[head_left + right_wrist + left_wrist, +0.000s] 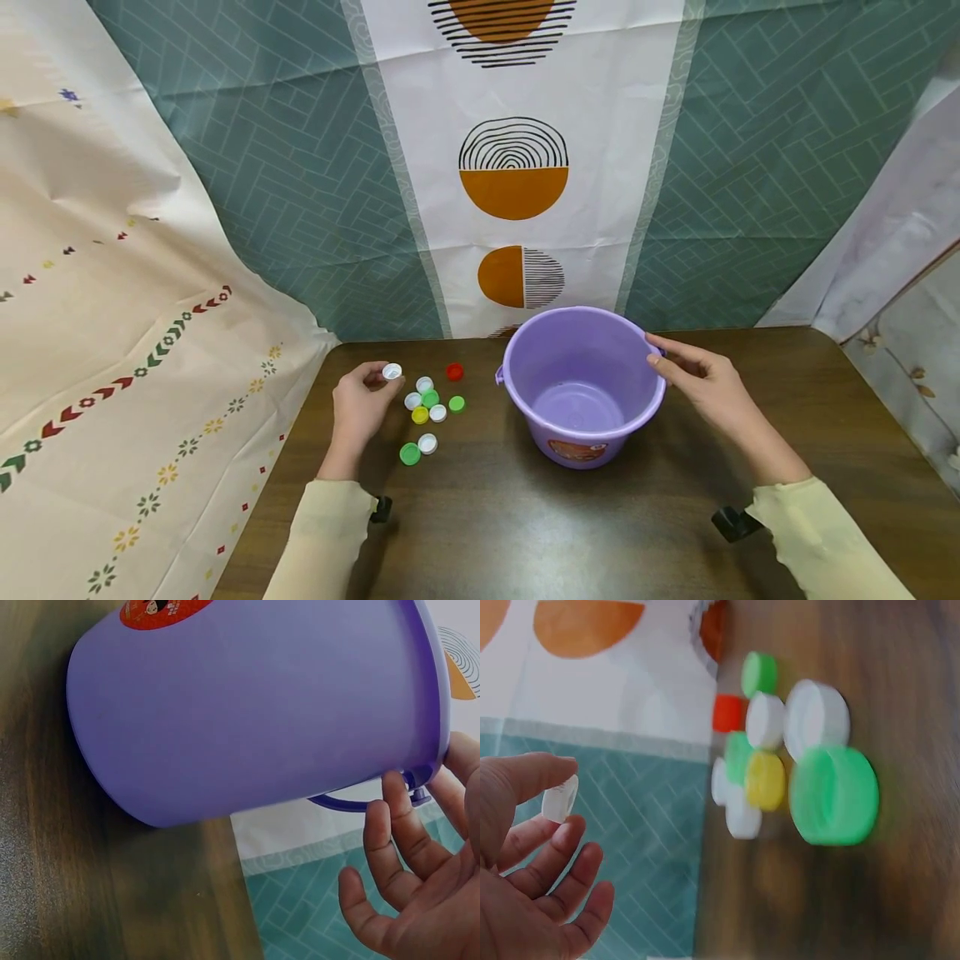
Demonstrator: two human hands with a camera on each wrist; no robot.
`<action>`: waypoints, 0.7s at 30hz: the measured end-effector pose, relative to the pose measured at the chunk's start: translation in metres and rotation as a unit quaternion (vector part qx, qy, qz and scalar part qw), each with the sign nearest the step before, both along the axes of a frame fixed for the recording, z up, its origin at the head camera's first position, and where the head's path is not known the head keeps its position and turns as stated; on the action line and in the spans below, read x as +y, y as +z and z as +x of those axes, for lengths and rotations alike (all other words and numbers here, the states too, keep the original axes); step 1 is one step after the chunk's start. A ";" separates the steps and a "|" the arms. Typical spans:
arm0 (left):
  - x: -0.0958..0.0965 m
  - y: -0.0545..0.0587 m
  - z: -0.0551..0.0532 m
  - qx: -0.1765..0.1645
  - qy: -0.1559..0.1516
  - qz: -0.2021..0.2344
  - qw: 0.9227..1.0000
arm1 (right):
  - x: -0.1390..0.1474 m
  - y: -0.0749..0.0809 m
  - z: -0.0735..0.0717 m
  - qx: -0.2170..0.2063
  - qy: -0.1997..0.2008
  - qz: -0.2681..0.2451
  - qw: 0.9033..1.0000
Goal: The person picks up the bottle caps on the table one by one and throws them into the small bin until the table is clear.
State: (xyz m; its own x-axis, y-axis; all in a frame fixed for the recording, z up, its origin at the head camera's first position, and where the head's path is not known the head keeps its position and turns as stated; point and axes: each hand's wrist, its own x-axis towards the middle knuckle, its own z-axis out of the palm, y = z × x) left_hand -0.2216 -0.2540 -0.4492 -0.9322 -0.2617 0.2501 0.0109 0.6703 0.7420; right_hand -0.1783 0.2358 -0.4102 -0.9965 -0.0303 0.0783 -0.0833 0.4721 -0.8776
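My left hand (pixel 358 407) pinches a white bottle cap (pixel 392 372) between thumb and index finger, raised above the left side of the table. In the left wrist view the same cap (pixel 558 801) is seen edge-on, the other fingers loosely bent below it. At the middle right stands a purple bucket (pixel 577 350), its inside visible down to the floor. The right hand (pixel 708 387) holds the bucket's right rim, thumb at the inner side. The right wrist view shows fingertips beside the handle mount (pixel 418 791).
Right of the left hand lie several loose caps: a red one (pixel 454 372), a yellow one (pixel 420 414), green ones (pixel 409 453) and white ones (pixel 427 443). They rest on a dark wooden table (pixel 465 525). A patterned cloth (pixel 300 208) hangs behind the table.
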 end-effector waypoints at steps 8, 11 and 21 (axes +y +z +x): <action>0.027 0.022 -0.004 0.042 -0.044 0.060 0.996 | -0.001 -0.002 0.001 -0.001 -0.006 0.003 1.000; 0.040 0.036 -0.004 0.041 -0.067 0.090 0.993 | -0.001 -0.003 0.001 0.000 -0.007 -0.001 1.000; 0.089 0.090 0.007 0.038 -0.148 0.151 0.977 | -0.003 -0.001 0.003 0.018 0.003 -0.011 1.000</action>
State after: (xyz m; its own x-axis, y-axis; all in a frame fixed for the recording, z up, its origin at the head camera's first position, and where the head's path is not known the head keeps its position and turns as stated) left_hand -0.2148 -0.1650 -0.3593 -0.9600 -0.0560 0.2744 0.2337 0.3796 0.8952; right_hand -0.1758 0.2329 -0.4115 -0.9927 -0.0342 0.1156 -0.1185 0.4530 -0.8836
